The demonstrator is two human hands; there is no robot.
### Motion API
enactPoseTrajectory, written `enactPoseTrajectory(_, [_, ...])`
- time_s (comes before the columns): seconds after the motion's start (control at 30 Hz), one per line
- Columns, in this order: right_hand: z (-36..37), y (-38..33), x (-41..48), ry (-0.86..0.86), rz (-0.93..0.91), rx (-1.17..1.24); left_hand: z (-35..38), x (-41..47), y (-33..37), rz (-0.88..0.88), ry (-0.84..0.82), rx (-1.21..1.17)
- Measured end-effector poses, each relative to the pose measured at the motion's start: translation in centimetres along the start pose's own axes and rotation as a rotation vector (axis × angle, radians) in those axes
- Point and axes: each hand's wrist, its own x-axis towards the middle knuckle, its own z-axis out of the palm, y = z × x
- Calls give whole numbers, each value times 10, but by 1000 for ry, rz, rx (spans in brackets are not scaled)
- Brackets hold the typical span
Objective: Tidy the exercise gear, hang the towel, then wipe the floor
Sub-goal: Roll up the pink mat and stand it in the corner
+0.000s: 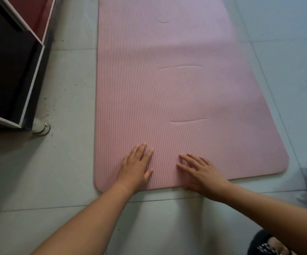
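Mat: while it lies unrolled flat on the tiled floor (66, 162), the pink ribbed exercise mat (176, 89) runs away from the viewer.
Left hand (136, 166): spread flat, palm down on the mat's near end, gripping nothing.
Right hand (202, 173): likewise flat, fingers splayed, beside the left.
Cabinet (11, 70): dark, white-edged, left of the mat.

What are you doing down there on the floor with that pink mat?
A person is bent over a pink exercise mat that lies flat and unrolled on the tiled floor. The left hand and right hand rest open and flat on its near end, not gripping anything. A dark cabinet stands to the left.
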Motion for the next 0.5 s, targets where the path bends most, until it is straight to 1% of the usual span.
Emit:
enactPoseTrajectory(0.17, [-1, 0, 1, 31, -32, -12, -1, -1, 1, -7, -12, 10])
enactPoseTrajectory(0.27, [-2, 0, -1, 0, -56, -7, -2, -1, 3, -18, -15, 7])
enactPoseTrajectory(0.4, [-7, 3, -2, 23, -74, 20, -3, 1, 4, -29, -16, -55])
enactPoseTrajectory(0.5, [-13, 3, -7, 83, -160, 81, -11, 2, 4, 0, -35, -87])
